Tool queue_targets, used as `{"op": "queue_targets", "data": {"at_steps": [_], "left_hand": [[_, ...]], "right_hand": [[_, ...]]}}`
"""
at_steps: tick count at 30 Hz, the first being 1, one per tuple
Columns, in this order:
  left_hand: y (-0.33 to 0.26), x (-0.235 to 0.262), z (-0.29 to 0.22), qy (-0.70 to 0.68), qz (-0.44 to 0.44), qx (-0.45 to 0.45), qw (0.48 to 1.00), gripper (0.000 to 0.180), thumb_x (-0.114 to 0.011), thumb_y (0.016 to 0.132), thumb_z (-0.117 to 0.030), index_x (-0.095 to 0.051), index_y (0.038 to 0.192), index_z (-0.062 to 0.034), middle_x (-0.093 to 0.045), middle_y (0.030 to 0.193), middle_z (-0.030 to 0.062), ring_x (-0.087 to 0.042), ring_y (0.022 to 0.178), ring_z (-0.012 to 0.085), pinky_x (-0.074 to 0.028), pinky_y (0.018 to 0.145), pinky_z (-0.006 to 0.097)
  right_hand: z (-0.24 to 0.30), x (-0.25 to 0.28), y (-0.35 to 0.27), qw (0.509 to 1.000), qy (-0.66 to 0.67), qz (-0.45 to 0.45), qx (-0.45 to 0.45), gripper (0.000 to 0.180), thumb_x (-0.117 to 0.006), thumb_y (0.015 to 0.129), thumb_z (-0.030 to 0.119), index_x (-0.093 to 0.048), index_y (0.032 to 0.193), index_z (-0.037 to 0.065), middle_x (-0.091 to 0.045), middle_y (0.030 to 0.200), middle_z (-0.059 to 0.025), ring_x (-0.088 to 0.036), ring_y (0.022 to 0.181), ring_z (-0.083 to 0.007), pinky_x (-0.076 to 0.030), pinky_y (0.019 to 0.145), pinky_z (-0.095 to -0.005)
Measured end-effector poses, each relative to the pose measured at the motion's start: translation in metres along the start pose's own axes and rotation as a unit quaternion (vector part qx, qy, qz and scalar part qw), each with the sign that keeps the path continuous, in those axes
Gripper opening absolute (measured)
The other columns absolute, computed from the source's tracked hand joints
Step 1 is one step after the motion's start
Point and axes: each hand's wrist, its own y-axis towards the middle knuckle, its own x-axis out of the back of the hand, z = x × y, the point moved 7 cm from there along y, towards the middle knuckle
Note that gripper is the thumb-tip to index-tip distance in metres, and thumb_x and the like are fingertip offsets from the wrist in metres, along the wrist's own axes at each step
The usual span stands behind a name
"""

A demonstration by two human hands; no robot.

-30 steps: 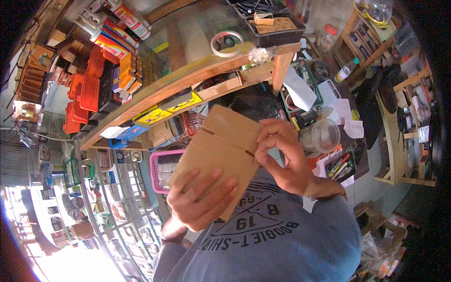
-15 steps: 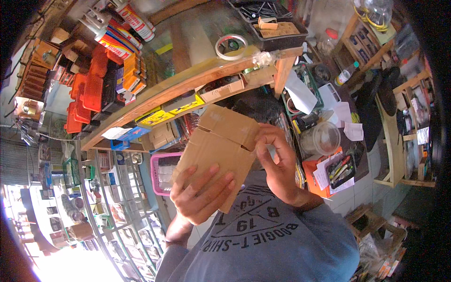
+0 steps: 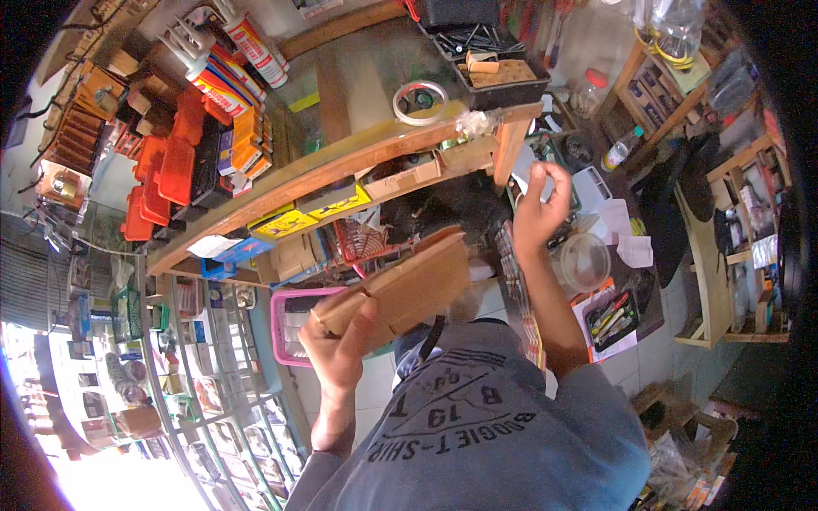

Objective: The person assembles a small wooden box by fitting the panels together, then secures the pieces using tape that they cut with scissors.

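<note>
A flat brown cardboard box [image 3: 417, 294] is tilted on its side in front of my chest. My left hand [image 3: 341, 336] grips its left end, the thumb lying along the near face. Up and to the right, apart from the box, my right hand [image 3: 543, 204] is raised with its fingers curled toward the thumb. Whatever those fingers may hold is too small to make out. Behind the right hand are a desk with papers [image 3: 612, 217] and a clear round plastic tub [image 3: 584, 262].
A glass-topped wooden counter [image 3: 341, 183] runs across the front, bearing a tape roll [image 3: 420, 103], red plastic cases [image 3: 162, 183] and a black tray of screws [image 3: 503, 81]. A pink basket [image 3: 281, 328] stands left of the box. A black pen tray [image 3: 611, 322] lies at the right.
My right hand has left the box's corner and moved up and away to the right. The box has tipped from facing me to edge-on, with my left hand now at its left end.
</note>
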Motion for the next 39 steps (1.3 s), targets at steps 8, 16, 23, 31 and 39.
{"op": "queue_targets", "data": {"at_steps": [8, 16, 23, 31, 39], "left_hand": [[0.009, -0.023, 0.034, -0.355, 0.018, 0.187, 0.916, 0.028, -0.063, 0.099, -0.01, -0.061, 0.126, -0.0005, -0.069, 0.117, 0.0057, -0.068, 0.101, 0.0147, -0.055, 0.087, 0.031], [0.009, -0.009, 0.043, -0.387, -0.034, 0.205, 0.898, 0.031, -0.06, 0.101, -0.013, -0.06, 0.13, -0.0017, -0.069, 0.12, 0.0074, -0.068, 0.105, 0.0182, -0.056, 0.091, 0.034], [0.015, -0.018, 0.038, -0.436, -0.035, 0.21, 0.874, 0.035, -0.059, 0.103, -0.015, -0.055, 0.135, -0.0025, -0.065, 0.128, 0.0086, -0.066, 0.113, 0.0215, -0.056, 0.096, 0.038], [0.024, -0.024, 0.033, -0.452, -0.074, 0.158, 0.875, 0.039, -0.058, 0.104, -0.018, -0.051, 0.139, -0.002, -0.063, 0.13, 0.0091, -0.063, 0.117, 0.0224, -0.054, 0.099, 0.04], [0.029, -0.033, 0.025, -0.421, -0.075, 0.111, 0.897, 0.038, -0.06, 0.104, -0.018, -0.053, 0.136, 0.001, -0.063, 0.128, 0.0092, -0.062, 0.115, 0.0188, -0.052, 0.097, 0.035]], "right_hand": [[-0.022, -0.059, 0.04, 0.958, -0.161, -0.063, 0.227, 0.009, -0.066, 0.091, 0.006, -0.065, 0.099, 0.01, -0.068, 0.096, -0.0058, -0.06, 0.098, -0.0281, -0.038, 0.092, -0.043], [-0.027, -0.089, 0.016, 0.954, -0.136, 0.038, 0.266, 0.015, -0.075, 0.085, 0.01, -0.069, 0.099, 0.013, -0.07, 0.098, -0.0037, -0.063, 0.096, -0.027, -0.04, 0.089, -0.0425], [-0.027, -0.086, 0.019, 0.937, -0.194, 0.04, 0.288, 0.017, -0.08, 0.083, 0.018, -0.077, 0.1, 0.021, -0.066, 0.105, 0.0011, -0.059, 0.101, -0.0246, -0.038, 0.091, -0.0427], [0.029, -0.047, 0.004, 0.956, -0.167, 0.092, 0.222, 0.024, -0.075, 0.087, 0.017, -0.076, 0.111, 0.015, -0.065, 0.105, -0.0063, -0.058, 0.103, -0.0281, -0.038, 0.095, -0.0411], [0.12, -0.034, -0.116, 0.753, 0.187, 0.603, -0.185, 0.016, -0.069, 0.093, 0.013, -0.072, 0.103, 0.001, -0.073, 0.094, -0.0072, -0.067, 0.088, -0.0129, -0.052, 0.081, -0.0291]]}}
